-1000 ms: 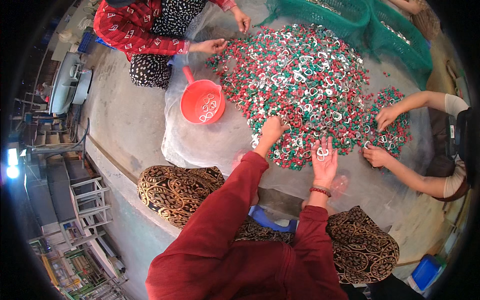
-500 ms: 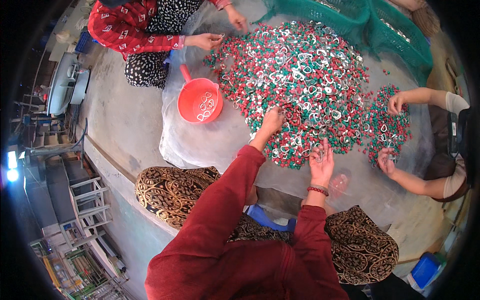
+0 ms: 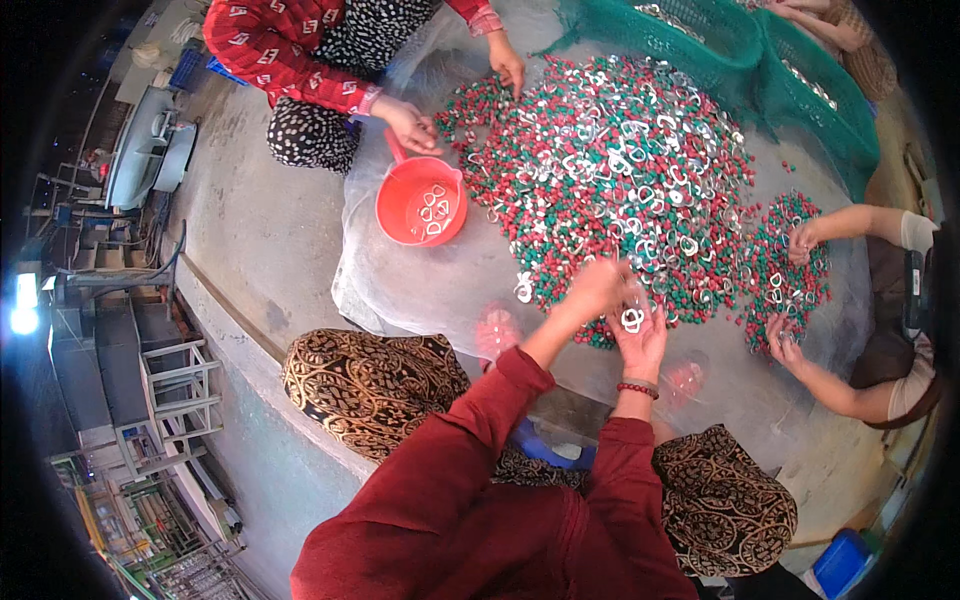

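A broad heap of small red and green beads mixed with silver D-shaped rings (image 3: 620,180) lies in front of me on a translucent sheet. My right hand (image 3: 642,345), palm up with a beaded bracelet at its wrist, holds a few silver D-shaped rings (image 3: 632,319) in its curled fingers. Just left of it, my left hand (image 3: 597,288) is bent inward, its fingertips meeting those of the right hand. Motion blurs the left fingers; they look pinched, and what they hold is too small to make out. Both hands are over the heap's near edge.
A red dipper (image 3: 385,215) holding several rings stands left of the heap. Green mesh baskets (image 3: 715,50) line the far right. A co-worker's hand (image 3: 408,125) is by the dipper's handle; another person's hands (image 3: 790,340) work a smaller bead pile (image 3: 795,265) on the right.
My left hand has come out of the heap, moving right and toward me to the right hand. The co-worker's hand at upper left has moved down to the dipper's handle.
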`<state>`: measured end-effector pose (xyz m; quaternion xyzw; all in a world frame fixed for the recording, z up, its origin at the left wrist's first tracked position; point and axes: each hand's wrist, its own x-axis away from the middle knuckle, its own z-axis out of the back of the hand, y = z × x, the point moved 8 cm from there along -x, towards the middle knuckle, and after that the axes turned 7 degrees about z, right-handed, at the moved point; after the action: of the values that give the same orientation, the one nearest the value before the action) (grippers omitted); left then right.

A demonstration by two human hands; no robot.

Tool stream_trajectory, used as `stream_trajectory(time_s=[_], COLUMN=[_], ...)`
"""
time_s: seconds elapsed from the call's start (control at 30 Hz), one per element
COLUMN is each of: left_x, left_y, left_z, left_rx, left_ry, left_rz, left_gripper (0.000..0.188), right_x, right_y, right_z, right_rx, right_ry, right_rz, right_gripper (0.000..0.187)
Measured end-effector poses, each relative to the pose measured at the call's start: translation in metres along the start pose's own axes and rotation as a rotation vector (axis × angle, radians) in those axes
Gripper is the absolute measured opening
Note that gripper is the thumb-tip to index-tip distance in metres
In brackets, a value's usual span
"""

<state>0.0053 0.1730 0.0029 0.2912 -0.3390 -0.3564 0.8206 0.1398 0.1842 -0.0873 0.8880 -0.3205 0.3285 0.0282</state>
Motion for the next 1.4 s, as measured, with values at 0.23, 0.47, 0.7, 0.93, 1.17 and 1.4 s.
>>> stream_trajectory(time_s=[0.23, 0.47, 0.7, 0.93, 1.17, 1.4], left_x=[-0.026, -0.056, -0.05, -0.026, -0.015, -0.028], left_y=[-0.061, -0.103, -0.11, 0.002, 0.066, -0.028], left_z=[0.024, -0.011, 0.041, 0.017, -0.005, -0.077], left_rx=[-0.15, -0.782, -0.248, -0.039, -0.088, -0.6], left_ry=[0.29, 0.1, 0.091, -0.252, -0.251, 0.027], left_rz=[0.176, -0.016, 0.167, -0.172, -0.329, -0.363], left_gripper=[0.025, 0.016, 0.03, 0.024, 0.022, 0.04], right_x=[-0.005, 0.011, -0.009, -0.008, 0.0, 0.02], right_y=[-0.026, -0.035, -0.045, -0.035, -0.059, -0.109], right_z=[0.007, -0.003, 0.034, 0.011, -0.003, 0.012], right_rx=[-0.054, 0.124, 0.215, 0.133, -0.075, -0.161], right_ry=[-0.114, 0.078, 0.006, -0.069, -0.222, -0.352], right_rz=[0.072, 0.188, 0.2, 0.121, 0.121, 0.289], right_gripper=[0.031, 0.031, 0.027, 0.049, 0.041, 0.046])
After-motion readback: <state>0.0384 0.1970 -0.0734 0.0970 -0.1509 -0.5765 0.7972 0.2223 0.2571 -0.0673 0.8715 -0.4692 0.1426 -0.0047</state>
